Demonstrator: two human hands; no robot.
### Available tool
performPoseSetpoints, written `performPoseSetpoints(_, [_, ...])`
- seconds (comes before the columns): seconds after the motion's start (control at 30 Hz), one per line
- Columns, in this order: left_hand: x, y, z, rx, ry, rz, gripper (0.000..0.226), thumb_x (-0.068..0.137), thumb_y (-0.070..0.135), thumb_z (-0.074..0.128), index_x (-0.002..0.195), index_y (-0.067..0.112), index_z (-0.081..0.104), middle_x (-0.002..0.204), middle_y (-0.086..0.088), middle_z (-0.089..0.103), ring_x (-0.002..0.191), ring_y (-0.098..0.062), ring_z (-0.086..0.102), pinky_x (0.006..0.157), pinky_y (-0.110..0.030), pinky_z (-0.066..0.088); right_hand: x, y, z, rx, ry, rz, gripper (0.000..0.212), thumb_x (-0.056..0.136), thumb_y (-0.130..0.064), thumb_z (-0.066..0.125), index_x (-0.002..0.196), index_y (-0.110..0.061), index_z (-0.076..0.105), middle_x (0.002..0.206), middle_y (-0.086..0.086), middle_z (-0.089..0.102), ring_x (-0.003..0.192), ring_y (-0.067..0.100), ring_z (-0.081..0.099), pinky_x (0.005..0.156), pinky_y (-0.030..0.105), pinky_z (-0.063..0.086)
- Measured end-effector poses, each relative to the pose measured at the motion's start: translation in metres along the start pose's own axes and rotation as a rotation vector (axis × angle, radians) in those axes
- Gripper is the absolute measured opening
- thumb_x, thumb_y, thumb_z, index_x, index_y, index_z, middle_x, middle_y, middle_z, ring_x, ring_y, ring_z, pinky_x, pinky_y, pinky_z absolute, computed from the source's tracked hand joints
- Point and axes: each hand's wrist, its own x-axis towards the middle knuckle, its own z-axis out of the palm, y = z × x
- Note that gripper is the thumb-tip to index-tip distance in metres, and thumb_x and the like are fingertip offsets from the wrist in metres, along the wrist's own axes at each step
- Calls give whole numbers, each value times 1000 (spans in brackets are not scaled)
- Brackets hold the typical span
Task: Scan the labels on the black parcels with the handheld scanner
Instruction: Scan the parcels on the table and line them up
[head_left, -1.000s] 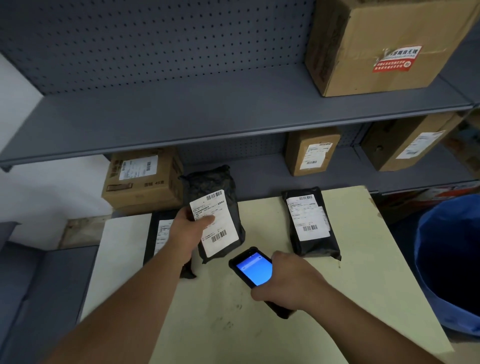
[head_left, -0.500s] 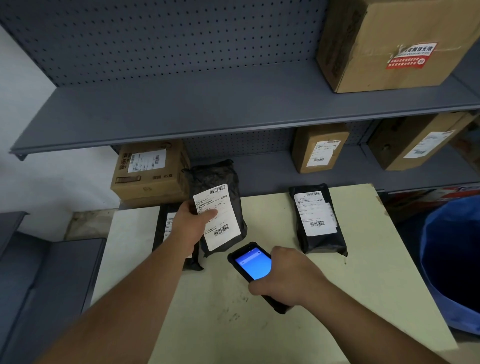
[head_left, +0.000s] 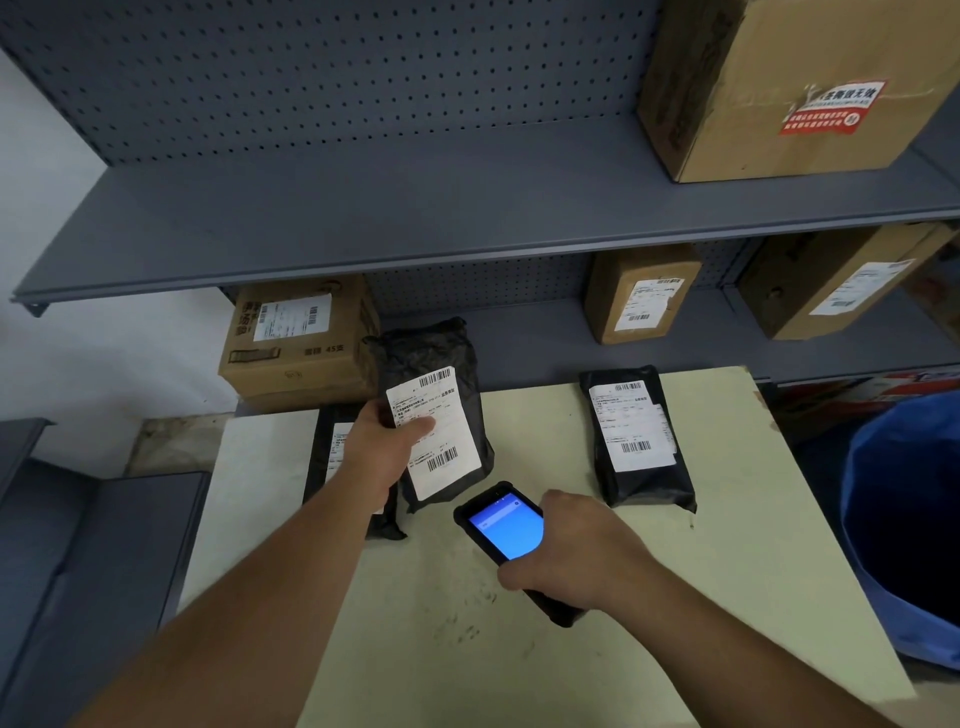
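My left hand (head_left: 382, 444) grips a black parcel (head_left: 441, 374) by its left edge and holds it tilted above the pale table (head_left: 753, 545), its white label facing me. Just below it, my right hand (head_left: 571, 551) holds the black handheld scanner (head_left: 501, 527), blue screen lit, its top end pointing at the label's lower barcode. A second black parcel (head_left: 324, 457) lies flat under my left wrist, mostly hidden. A third black parcel (head_left: 636, 441) lies label-up on the table to the right.
Grey metal shelving (head_left: 415, 208) rises behind the table, carrying several brown cardboard boxes (head_left: 296, 338). A blue bin (head_left: 904, 525) stands at the right of the table. A grey surface (head_left: 93, 545) lies lower at the left.
The held parcel and the scanner stay almost still relative to each other; the view has shifted slightly, with the shelf now higher and nearer in frame.
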Motion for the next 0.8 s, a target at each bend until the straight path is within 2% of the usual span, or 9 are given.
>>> performPoseSetpoints(0.13, [2,-2,-1,-6,-3,-2,51,85,18,84,131,21,61,116,1,74,102,-22,73,84,-43,62,2,2,1,-9,-11,-6,56,66,-51,81,104,-21,55,98,-5,59,91,16,65,78,37,59])
performPoseSetpoints(0.27, [1,-2,-1,-16,-4,-2,48,87,16,83,129,20,61,108,5,74,95,-16,72,71,-33,57,4,3,1,-9,-8,-2,54,67,-50,81,103,-20,54,97,-6,58,88,16,62,70,32,53])
performPoseSetpoints(0.4, [4,-4,3,4,3,-13,52,86,18,83,132,18,60,114,2,74,98,-18,71,76,-36,59,5,6,-1,-4,2,-2,53,68,-49,81,104,-21,54,96,-7,57,88,16,62,71,32,52])
performPoseSetpoints(0.5, [6,-4,9,33,4,-4,50,88,20,82,132,20,59,113,3,70,101,-19,68,71,-32,55,7,11,-3,11,5,4,53,68,-49,81,104,-21,54,96,-7,57,89,16,64,73,33,55])
performPoseSetpoints(0.63, [12,-8,22,66,9,-40,51,86,24,83,131,20,61,121,-2,74,106,-25,72,87,-45,60,11,20,-8,23,16,16,53,68,-48,81,104,-20,54,96,-6,58,89,16,64,71,32,53])
performPoseSetpoints(0.8, [15,-11,44,104,-29,-64,38,89,21,81,123,19,64,111,-2,74,90,-20,71,63,-30,54,18,34,-13,45,16,52,53,68,-48,81,104,-21,54,97,-6,58,88,15,64,70,31,53])
